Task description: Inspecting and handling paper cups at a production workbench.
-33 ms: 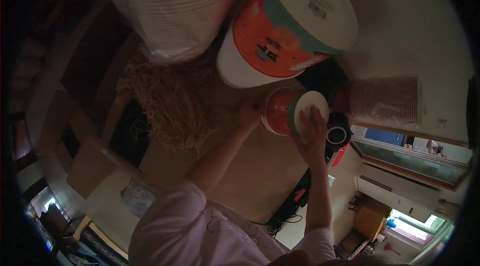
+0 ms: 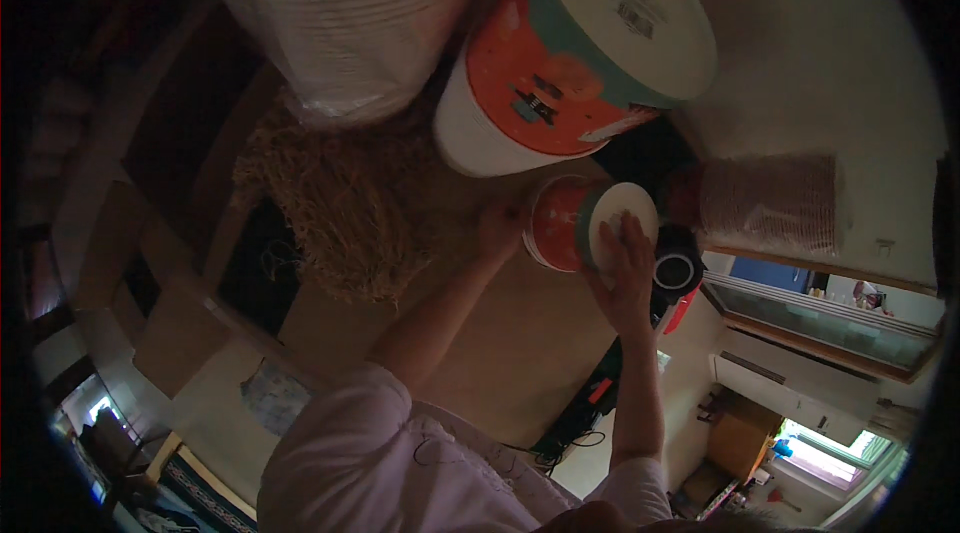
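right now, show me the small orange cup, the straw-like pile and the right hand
Small orange cup [image 2: 562, 221], head view: orange side wall.
Straw-like pile [image 2: 340, 208], head view: middle of its tangled strands.
Right hand [image 2: 626, 278], head view: back of the hand.

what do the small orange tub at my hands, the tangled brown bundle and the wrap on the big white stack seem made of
Small orange tub: probably coated paperboard, smooth and printed, though plastic is possible. Tangled brown bundle: likely dry plant fibre, matte, judging by its thin, loose strands. Wrap: seemingly thin plastic film, see-through, with shiny creases.
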A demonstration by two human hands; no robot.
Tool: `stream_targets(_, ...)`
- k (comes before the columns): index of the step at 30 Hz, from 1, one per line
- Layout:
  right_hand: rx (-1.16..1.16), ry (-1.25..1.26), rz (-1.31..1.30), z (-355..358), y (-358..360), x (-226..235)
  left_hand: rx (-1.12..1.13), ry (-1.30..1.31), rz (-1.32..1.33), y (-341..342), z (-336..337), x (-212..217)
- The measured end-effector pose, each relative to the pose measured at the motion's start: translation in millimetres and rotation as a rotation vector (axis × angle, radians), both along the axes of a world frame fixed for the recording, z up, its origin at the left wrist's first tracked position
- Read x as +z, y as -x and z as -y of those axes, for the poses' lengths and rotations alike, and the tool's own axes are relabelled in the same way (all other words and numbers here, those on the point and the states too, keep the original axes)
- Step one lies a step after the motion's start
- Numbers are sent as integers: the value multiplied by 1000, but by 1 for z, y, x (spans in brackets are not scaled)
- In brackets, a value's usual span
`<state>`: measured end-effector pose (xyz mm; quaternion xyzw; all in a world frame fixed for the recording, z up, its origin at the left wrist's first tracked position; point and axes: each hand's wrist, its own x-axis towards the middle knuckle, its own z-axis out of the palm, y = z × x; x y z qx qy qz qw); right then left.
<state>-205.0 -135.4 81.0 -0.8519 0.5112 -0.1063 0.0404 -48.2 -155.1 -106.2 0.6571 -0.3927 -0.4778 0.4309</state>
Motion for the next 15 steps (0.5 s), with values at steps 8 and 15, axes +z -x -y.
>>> stream_targets(8, -7, -8, 1, -1, 0, 1, 253, -323, -940, -10, -11, 19)
stream_targets(15, -2, -4, 10, -1, 0, 1, -107, -81, -733, -18, -13, 38)
